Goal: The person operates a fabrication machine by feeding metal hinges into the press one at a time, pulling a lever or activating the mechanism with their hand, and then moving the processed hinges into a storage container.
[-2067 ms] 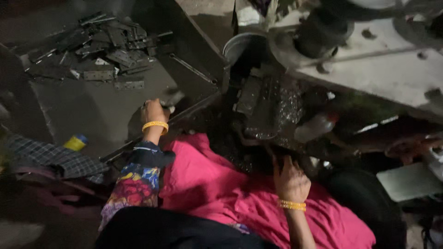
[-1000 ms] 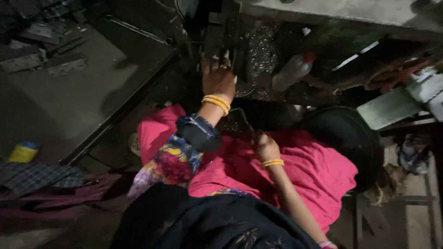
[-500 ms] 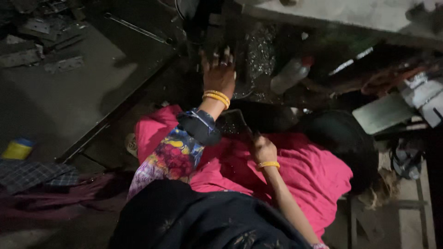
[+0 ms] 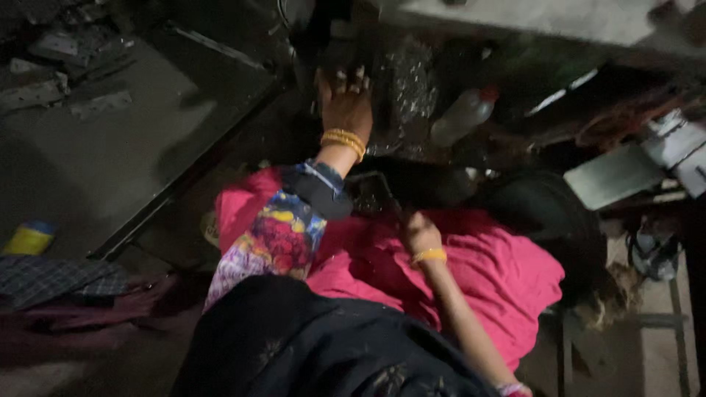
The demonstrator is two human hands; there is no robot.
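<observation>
**Pink cloth under both hands at a dim work spot**

Pink cloth [image 4: 485,272] covers the lap and spreads toward the right, and I see both hands at work above it. My left hand [image 4: 346,106], with yellow bangles [image 4: 344,141] at the wrist and a patterned sleeve [image 4: 276,239] behind it, reaches up against a dark machine part [image 4: 401,88] under the pale desk edge [image 4: 559,18]. Its fingers are spread flat on that surface; the grip is apart, holding nothing I can make out. My right hand [image 4: 419,234], also with a yellow bangle, rests low on the pink cloth beside a dark flat piece [image 4: 371,192]. Its fingers are curled together, but the light is too poor for me to tell whether that grip is clamped on anything.

Near the left hand, a clear plastic bottle with a red cap [image 4: 462,116] lies tilted under the desk edge. Off to the left, a dark metal desk [image 4: 110,147] carries scrap pieces [image 4: 51,70] at its far corner. A small yellow and blue container [image 4: 29,239] sits at the near left, above a checked cloth [image 4: 55,279].
</observation>
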